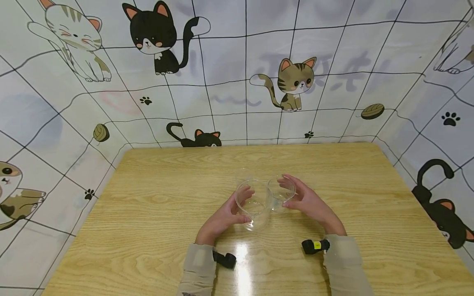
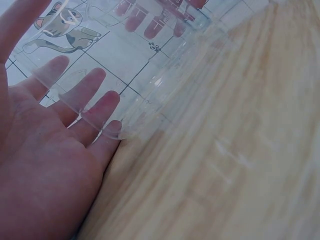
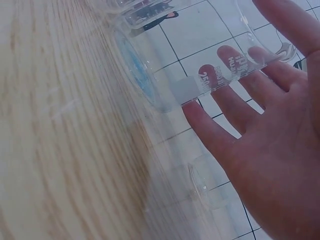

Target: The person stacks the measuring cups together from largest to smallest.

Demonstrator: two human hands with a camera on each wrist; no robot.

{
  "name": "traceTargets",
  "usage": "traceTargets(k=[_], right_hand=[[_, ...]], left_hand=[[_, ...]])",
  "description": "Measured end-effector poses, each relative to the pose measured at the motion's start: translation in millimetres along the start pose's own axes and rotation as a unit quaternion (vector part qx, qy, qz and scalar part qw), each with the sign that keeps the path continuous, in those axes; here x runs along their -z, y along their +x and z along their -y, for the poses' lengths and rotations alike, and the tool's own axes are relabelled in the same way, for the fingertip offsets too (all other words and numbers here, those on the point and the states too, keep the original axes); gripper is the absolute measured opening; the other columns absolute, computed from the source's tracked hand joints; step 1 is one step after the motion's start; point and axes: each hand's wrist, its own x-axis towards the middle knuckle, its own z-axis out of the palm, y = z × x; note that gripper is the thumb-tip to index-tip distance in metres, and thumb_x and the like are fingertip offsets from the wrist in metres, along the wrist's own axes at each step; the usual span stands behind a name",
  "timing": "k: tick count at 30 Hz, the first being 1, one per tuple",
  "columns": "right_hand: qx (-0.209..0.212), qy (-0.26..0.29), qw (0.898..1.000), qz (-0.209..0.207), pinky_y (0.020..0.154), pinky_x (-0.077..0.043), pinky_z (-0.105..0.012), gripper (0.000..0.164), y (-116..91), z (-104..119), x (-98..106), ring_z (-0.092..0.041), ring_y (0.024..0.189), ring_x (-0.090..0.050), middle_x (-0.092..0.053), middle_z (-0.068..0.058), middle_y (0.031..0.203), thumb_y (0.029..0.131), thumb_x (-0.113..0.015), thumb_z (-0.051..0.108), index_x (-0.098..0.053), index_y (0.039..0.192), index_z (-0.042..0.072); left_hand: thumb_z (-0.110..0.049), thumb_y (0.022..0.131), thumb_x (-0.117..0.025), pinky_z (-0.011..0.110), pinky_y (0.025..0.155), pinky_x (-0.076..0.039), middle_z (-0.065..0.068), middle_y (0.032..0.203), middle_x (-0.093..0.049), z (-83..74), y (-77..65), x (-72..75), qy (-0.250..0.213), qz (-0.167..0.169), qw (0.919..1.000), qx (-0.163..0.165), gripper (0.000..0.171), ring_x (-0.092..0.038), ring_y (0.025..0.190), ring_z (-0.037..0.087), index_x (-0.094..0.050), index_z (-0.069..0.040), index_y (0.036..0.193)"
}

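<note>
Two hands hold two see-through cups over a wooden table.
The left hand [image 1: 228, 213] is curled round the big cup [image 1: 257, 205], thumb in front and fingers behind. The right hand [image 1: 307, 201] is curled round the small cup [image 1: 278, 200], which has white writing. The hands are apart, with both cups side by side between them, near the middle of the table [image 1: 159, 213]. Another clear thing [image 1: 243, 174] sits just behind the big cup, which stands in its way. Cat-covered walls [image 1: 226, 94] go round the back and sides.
</note>
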Motion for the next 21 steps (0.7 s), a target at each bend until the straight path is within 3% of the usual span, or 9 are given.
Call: traceTargets(k=[6,10,16,21], right_hand=[[0.005,-0.008,1.0,-0.004,0.096,-0.027,-0.055,0.075,1,0,-1,-0.027,0.127,-0.03,-0.035,-0.005,0.139,0.077,-0.068,0.006,-0.027,0.139,0.014],[0.007,-0.017,1.0,-0.003,0.096,-0.025,-0.056,0.077,1,0,-1,-0.029,0.128,-0.029,-0.034,-0.006,0.14,0.077,-0.069,0.007,-0.025,0.14,0.014],[0.024,-0.019,1.0,-0.001,0.096,-0.026,-0.057,0.079,2,1,-1,-0.033,0.127,-0.029,-0.034,-0.011,0.139,0.076,-0.07,0.01,-0.024,0.14,0.018],[0.009,-0.058,0.998,-0.02,0.096,-0.026,-0.057,0.081,3,2,-3,-0.029,0.125,-0.032,-0.036,-0.008,0.138,0.075,-0.072,0.016,-0.023,0.14,0.024]], left_hand=[[-0.011,0.078,-0.068,0.048,0.105,-0.011,0.007,0.145,-0.024,-11.8,-2.2,-2.6,-0.007,0.004,1.0,0.004,0.082,-0.018,0.133,0.017,-0.018,-0.023,0.142],[-0.011,0.078,-0.068,0.051,0.104,-0.011,0.011,0.145,-0.023,-22.8,-3.9,-5.4,-0.009,0.005,0.9999,0.004,0.081,-0.017,0.133,0.022,-0.019,-0.023,0.141],[-0.009,0.079,-0.067,0.049,0.104,-0.011,0.012,0.145,-0.021,-26.7,-4.6,-5.6,-0.003,0.01,0.9999,0.01,0.081,-0.015,0.134,0.022,-0.017,-0.022,0.142],[-0.01,0.079,-0.067,0.05,0.104,-0.01,0.011,0.145,-0.022,-27.0,-4.5,-5.7,-0.001,0.006,0.9999,0.008,0.08,-0.016,0.133,0.022,-0.018,-0.023,0.142]])
